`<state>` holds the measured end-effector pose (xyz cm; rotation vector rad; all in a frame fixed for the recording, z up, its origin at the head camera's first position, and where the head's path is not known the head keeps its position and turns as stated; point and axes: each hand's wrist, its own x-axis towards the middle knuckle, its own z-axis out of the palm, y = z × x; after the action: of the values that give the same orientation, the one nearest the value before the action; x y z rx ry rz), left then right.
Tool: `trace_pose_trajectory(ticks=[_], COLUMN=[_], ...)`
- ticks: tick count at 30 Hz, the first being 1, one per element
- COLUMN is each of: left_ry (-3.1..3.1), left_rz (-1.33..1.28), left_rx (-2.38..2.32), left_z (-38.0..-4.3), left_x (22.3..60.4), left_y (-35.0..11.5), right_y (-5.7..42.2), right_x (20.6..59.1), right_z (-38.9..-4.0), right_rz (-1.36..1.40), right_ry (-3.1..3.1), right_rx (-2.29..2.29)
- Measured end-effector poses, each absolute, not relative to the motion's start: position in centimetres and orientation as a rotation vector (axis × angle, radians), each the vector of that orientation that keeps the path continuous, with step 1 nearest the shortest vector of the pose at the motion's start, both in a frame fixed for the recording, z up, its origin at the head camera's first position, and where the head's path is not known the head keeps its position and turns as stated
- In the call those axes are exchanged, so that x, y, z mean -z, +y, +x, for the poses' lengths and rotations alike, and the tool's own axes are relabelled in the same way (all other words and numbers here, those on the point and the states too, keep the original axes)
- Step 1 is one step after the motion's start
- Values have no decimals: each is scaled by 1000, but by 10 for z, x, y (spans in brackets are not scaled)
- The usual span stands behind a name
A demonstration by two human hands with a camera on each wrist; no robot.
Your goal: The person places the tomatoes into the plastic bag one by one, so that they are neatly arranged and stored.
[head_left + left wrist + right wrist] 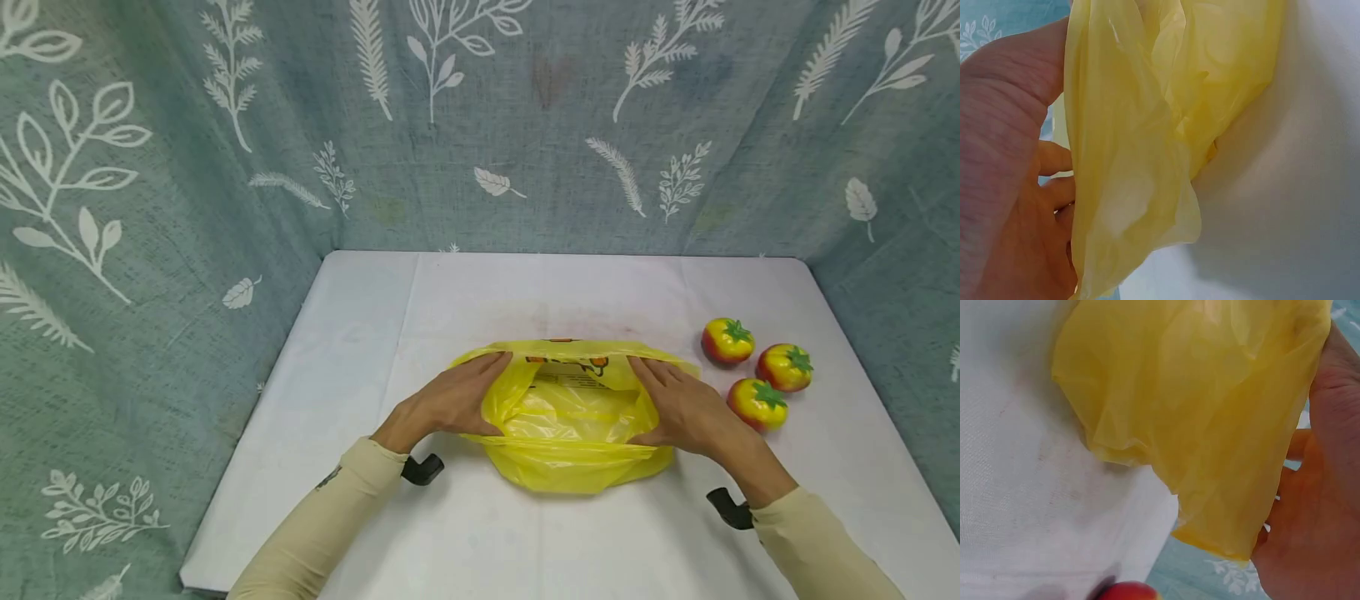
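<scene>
A yellow plastic bag (pixel 570 462) lies on the white table with its mouth spread wide toward me and dark and orange print inside its far wall. My left hand (pixel 457 396) reaches into the mouth from the left, its fingers straight along the far rim and its thumb at the near rim. From the right, my right hand (pixel 693 412) does the same, thumb and fingers stretched apart. In the left wrist view the bag's side (pixel 1129 144) hides the fingertips. The right wrist view shows the bag (pixel 1197 412) hanging in front of the right fingers.
Three red-and-yellow toy fruits with green leafy tops stand right of the bag: a back one (pixel 727 341), a right one (pixel 784 367) and a near one (pixel 757 405) close to my right hand. Leaf-patterned curtain (pixel 525 125) surrounds the white table (pixel 337 350).
</scene>
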<state>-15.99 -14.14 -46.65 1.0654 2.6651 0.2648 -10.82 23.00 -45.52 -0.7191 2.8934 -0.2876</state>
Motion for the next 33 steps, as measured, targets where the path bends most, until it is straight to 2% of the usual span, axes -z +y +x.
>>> trace_pose_trajectory(ticks=[7,18,25,33], left_ry=[2679,2681,2692,2688], left_rz=[1090,1085,1105,1103], left_rx=[-293,-304,-312,-314], left_z=[-160,-161,-161,-162], left_x=[468,467,468,468], left_y=[-143,-144,-144,-143], right_y=[231,241,262,292], right_x=[451,429,417,422], right_z=[-106,-96,-87,-78], right_rz=[-717,-525,-424,-309], right_ry=[2883,2838,2875,2918], right_rx=[378,635,754,829])
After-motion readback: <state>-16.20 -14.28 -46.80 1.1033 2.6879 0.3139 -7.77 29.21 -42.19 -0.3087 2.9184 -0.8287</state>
